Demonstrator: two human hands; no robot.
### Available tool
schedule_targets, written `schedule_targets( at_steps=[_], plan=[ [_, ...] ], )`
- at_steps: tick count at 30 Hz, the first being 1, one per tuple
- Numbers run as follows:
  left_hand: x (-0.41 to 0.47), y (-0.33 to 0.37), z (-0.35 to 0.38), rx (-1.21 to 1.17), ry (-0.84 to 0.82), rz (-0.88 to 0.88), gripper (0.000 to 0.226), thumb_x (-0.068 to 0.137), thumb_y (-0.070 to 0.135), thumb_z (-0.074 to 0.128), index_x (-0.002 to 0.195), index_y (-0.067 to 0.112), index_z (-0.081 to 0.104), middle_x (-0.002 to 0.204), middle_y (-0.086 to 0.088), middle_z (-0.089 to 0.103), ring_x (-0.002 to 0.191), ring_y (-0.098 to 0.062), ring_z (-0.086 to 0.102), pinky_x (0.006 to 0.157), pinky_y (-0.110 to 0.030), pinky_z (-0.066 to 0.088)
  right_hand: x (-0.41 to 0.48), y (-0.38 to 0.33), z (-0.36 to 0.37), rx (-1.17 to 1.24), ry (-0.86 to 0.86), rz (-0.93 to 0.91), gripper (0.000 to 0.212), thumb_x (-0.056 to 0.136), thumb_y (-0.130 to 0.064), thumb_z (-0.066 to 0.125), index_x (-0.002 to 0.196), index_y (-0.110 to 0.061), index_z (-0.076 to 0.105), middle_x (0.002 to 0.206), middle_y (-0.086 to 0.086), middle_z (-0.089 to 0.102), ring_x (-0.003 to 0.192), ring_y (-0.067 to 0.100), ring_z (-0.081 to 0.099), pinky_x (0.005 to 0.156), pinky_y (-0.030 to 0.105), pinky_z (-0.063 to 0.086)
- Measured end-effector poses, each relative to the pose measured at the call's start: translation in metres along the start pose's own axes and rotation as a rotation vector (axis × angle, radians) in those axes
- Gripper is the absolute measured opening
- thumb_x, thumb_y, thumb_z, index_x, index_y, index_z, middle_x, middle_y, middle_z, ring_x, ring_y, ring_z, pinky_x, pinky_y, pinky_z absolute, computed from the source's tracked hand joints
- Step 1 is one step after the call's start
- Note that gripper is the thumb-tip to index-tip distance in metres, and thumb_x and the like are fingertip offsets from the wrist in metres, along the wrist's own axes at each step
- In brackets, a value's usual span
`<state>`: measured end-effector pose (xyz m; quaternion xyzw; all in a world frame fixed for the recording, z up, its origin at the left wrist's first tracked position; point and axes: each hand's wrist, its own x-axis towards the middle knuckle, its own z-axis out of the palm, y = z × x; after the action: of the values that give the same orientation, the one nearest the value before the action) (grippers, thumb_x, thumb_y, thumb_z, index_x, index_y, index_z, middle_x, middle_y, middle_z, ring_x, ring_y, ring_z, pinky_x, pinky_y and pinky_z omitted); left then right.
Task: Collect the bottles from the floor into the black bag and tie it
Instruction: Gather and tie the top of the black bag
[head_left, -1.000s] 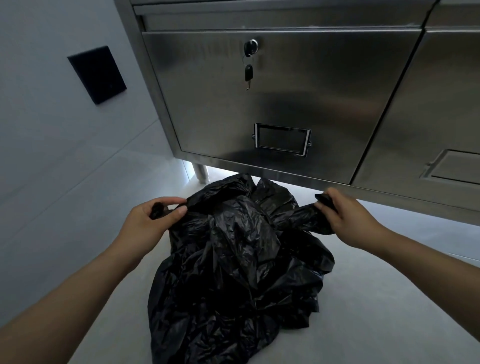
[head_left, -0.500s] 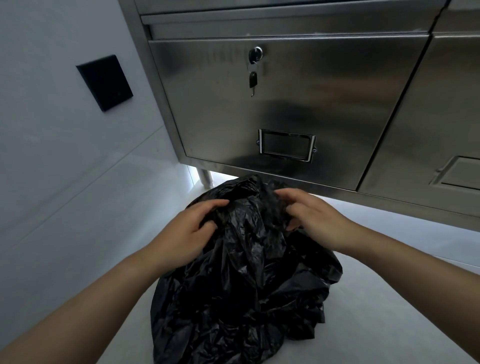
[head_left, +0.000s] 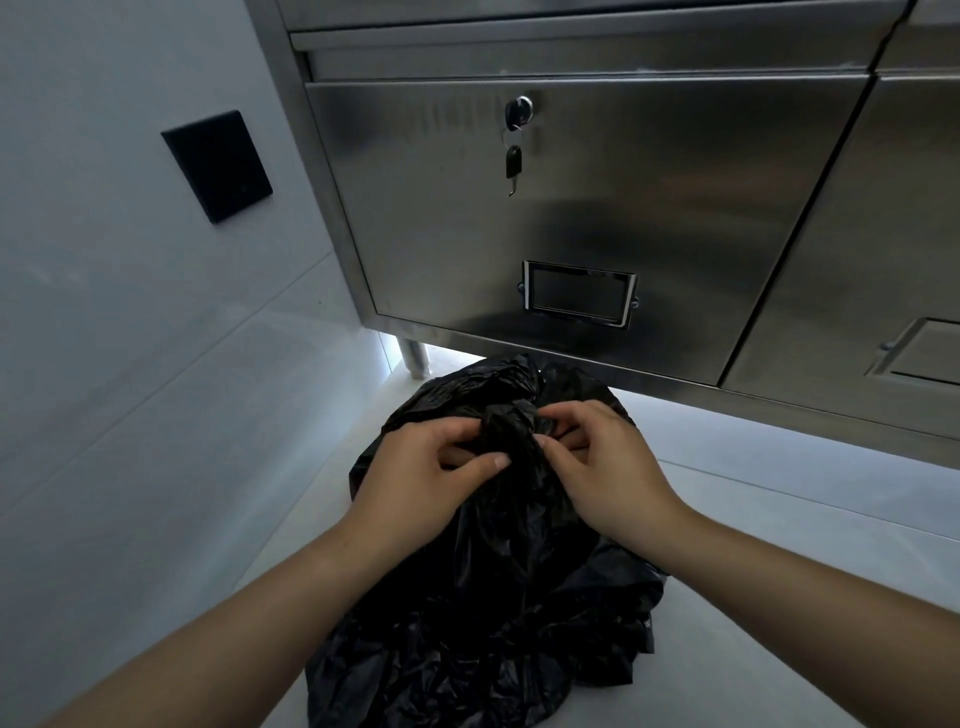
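Down on the pale floor (head_left: 769, 525), the black bag (head_left: 493, 597) sits at 6 o'clock in the head view, crumpled and bulging. What it holds is hidden by the plastic. Its top is gathered into a twisted neck (head_left: 506, 431) at the bag's 12 o'clock end, and both hands meet there.

The left hand (head_left: 415, 483) comes in from 9 o'clock of the neck, fingers curled and thumb pressed against the bunched plastic. The right hand (head_left: 608, 478) comes in from 3 o'clock, its fingers bent and pinching the same bunch from the other side. The two thumbs nearly touch across the twist. Whether a knot has formed under the fingers is hard to tell, as the black folds blur together.

A stainless steel cabinet (head_left: 597, 218) fills the view from 12 to 3 o'clock, its lower edge just beyond the bag. A lock (head_left: 518, 109) in its door carries a key (head_left: 513, 162) hanging from a ring, and a metal label holder (head_left: 579, 293) sits lower on the door. One cabinet leg (head_left: 413, 358) stands at the bag's 11 o'clock. A black wall plate (head_left: 217, 166) is fixed to the wall at 10 o'clock.
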<state>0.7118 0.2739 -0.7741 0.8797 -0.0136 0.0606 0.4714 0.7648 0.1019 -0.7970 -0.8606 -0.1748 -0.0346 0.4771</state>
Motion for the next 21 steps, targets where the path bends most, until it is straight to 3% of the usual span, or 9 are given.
schedule_targets(
  at_steps=[6,10,13,15,21],
  plan=[
    [-0.005,-0.001,0.007,-0.061,-0.071,0.028,0.031,0.073,0.037,0.075,0.101,0.046,0.066,0.091,0.015,0.073,0.085,0.001,0.068,0.074,-0.013,0.053,-0.001,0.004,0.006,0.01,0.045,0.051,0.024,0.085,-0.025,0.063,0.109,-0.019,0.061,0.091,-0.012,0.05,0.073,0.002,0.055,0.066,0.003,0.041],
    [-0.005,0.003,0.011,-0.078,0.026,0.008,0.027,0.07,0.042,0.076,0.092,0.054,0.066,0.082,0.02,0.072,0.075,0.003,0.069,0.065,-0.006,0.049,-0.001,0.003,0.006,0.026,0.031,0.057,0.024,0.085,-0.025,0.063,0.108,-0.019,0.061,0.093,-0.009,0.052,0.075,0.003,0.056,0.068,0.005,0.044],
    [-0.001,0.003,0.011,-0.051,0.099,-0.019,0.011,0.078,0.032,0.07,0.083,0.043,0.071,0.069,0.018,0.073,0.064,0.004,0.068,0.057,-0.005,0.046,-0.003,0.002,0.004,0.041,-0.017,0.044,0.025,0.087,-0.026,0.061,0.11,-0.018,0.063,0.094,-0.01,0.054,0.079,0.002,0.057,0.071,0.006,0.044],
    [0.0,0.001,0.009,-0.05,0.117,-0.036,0.017,0.08,0.027,0.069,0.076,0.042,0.071,0.064,0.017,0.072,0.06,0.003,0.067,0.053,-0.003,0.043,-0.004,0.002,-0.001,0.065,-0.056,0.039,0.027,0.087,-0.031,0.059,0.11,-0.019,0.065,0.093,-0.011,0.056,0.081,0.0,0.057,0.071,0.007,0.044],
    [0.0,-0.005,0.012,0.062,0.111,-0.022,0.016,0.078,0.031,0.068,0.082,0.046,0.071,0.062,0.002,0.072,0.061,-0.02,0.068,0.061,-0.03,0.053,-0.002,0.003,-0.013,-0.022,-0.074,0.027,0.044,0.068,-0.059,0.063,0.102,-0.032,0.065,0.091,-0.015,0.049,0.086,-0.005,0.048,0.072,0.005,0.036]
  ],
)
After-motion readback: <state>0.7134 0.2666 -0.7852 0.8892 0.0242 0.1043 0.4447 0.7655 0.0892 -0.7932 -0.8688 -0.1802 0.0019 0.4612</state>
